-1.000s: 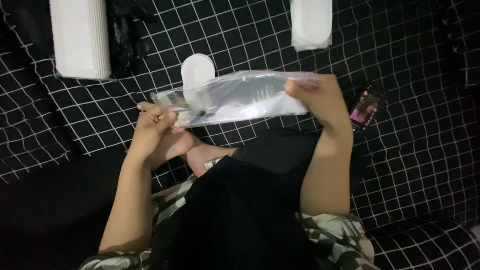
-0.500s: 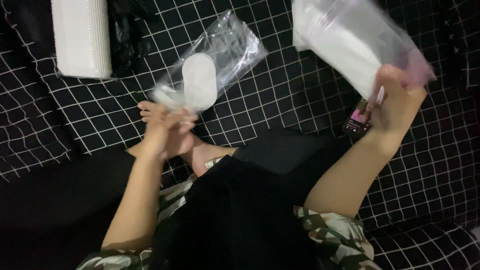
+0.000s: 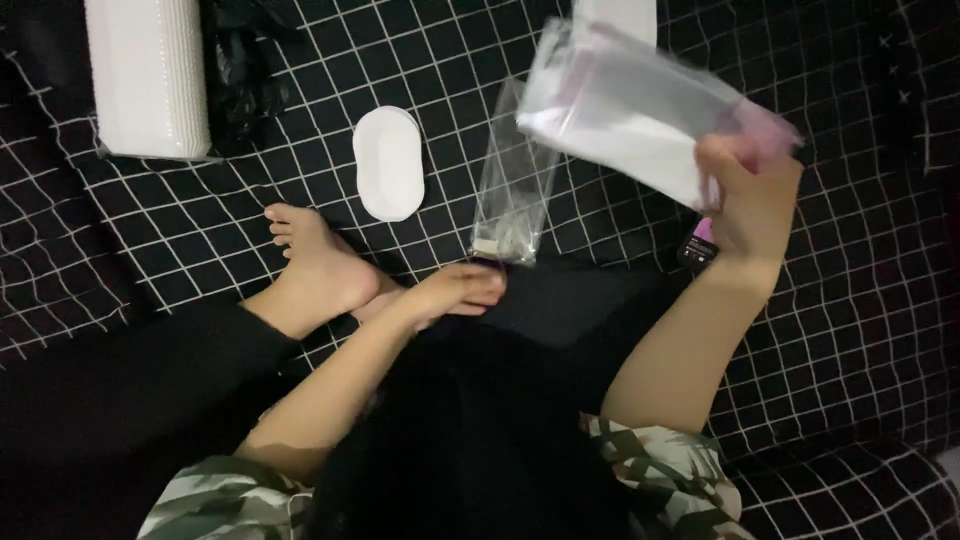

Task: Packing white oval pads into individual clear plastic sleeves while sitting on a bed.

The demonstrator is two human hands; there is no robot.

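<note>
My right hand [image 3: 748,195] is raised at the upper right and grips a bundle of clear plastic bags [image 3: 630,115] with something white inside. A single clear plastic bag [image 3: 515,185] lies flat on the black grid-patterned sheet [image 3: 850,300], in front of my legs. My left hand [image 3: 455,290] rests low just below that bag's near end, fingers stretched out and holding nothing; I cannot tell whether the fingertips touch the bag. A white oval piece [image 3: 388,163] lies on the sheet to the left of the bag.
A tall white stack [image 3: 150,75] and a crumpled black plastic bag [image 3: 245,70] lie at the top left. My bare foot [image 3: 315,260] rests on the sheet. A small dark item with a pink part [image 3: 700,240] lies under my right wrist. Another white object [image 3: 620,12] shows at the top edge.
My left hand has let go of the single clear bag, which now lies on the sheet, and dropped toward my lap. The white oval piece is uncovered. My right hand still holds the bundle up.
</note>
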